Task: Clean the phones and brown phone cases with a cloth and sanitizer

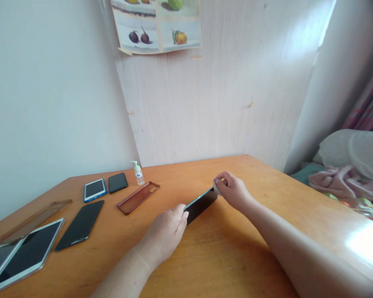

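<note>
My left hand (170, 227) grips the near end of a dark smartphone (202, 205), its thumb on the screen side. The phone is tilted on its long edge above the table, with a bluish shine along its upper edge. At the phone's far end, my right hand (231, 188) is closed with its fingers pinched around a small whitish cloth or wipe (217, 187), which touches the phone's corner. Most of the cloth is hidden by the fingers. To the left of the phone lies a reddish-brown clear phone case (138, 198).
On the wooden table (267, 178) stand a small pump bottle (138, 173), a blue-edged phone (95, 190), a small black phone (118, 183), a larger black phone (80, 225), white tablets (27, 252) and a clear brownish case (34, 221). A wall rises behind; bedding (338, 182) lies right.
</note>
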`<state>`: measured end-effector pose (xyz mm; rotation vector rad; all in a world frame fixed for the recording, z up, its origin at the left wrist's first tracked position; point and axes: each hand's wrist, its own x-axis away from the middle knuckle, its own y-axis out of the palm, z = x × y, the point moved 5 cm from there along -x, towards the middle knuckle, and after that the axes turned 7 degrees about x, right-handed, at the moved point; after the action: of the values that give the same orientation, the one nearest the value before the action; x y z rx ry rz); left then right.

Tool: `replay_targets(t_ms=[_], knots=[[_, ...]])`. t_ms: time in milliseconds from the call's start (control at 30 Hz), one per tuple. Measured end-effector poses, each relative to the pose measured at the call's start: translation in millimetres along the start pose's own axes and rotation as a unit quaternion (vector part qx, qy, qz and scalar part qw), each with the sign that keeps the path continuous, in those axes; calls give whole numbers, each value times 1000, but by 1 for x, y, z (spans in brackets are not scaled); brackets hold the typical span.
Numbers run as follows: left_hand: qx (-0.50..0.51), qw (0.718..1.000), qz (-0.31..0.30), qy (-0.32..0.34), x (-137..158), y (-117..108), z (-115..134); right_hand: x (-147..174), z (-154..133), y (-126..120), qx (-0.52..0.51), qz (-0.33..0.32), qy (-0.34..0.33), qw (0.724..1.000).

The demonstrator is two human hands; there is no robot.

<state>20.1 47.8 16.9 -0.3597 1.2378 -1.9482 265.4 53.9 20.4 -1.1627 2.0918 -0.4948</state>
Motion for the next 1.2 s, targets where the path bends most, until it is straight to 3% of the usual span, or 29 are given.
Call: replay_targets(t_ms=[167,300,400,667,767,900,967,1100,1200], knots=[[-2,1000,1,1,-1,1,0,13,-20,6,38,-8,-70,997],[5,1000,5,-2,-1,1,-2,39,-57,17,57,-63,-198,976],[8,1000,6,-4,0,0,-2,45,-63,21,63,-106,-242,963],[-3,1000,-5,-1,0,0,0,10,-23,4,96,-32,-120,988],[0,1000,0,-3,-1,1,-2,29,-44,14,62,-66,-165,982],[29,999,13,14,0,1,-2,66,-83,30,3,-144,-274,951],[29,999,15,19,0,1,-1,69,-86,31,-1,-148,-284,947],[-3,1000,12,11,0,1,0,35,-52,15,44,-72,-172,981],[-9,1000,15,15,1,1,1,15,-28,4,82,-32,-99,991]])
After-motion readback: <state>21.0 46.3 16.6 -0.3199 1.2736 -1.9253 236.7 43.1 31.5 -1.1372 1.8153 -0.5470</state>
